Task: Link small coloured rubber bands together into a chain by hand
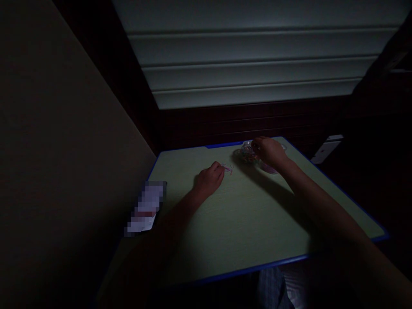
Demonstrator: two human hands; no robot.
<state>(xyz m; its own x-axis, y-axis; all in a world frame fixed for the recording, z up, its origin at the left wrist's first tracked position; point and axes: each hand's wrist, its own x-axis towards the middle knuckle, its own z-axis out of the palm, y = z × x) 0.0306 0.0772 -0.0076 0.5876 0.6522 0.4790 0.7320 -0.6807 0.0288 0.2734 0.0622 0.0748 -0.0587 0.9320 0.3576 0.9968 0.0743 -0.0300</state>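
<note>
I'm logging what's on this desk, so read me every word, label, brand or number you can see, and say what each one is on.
No readable text anywhere. The pixelated packet at the left edge of the desk is too blurred to read. The clear container by the right hand shows no legible label, and the white object beyond the desk shows none either.

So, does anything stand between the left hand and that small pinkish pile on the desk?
Nothing visible does. The fingers of the left hand are right beside the small pinkish pile on the desk. The pile is too small and dim to identify.
</note>
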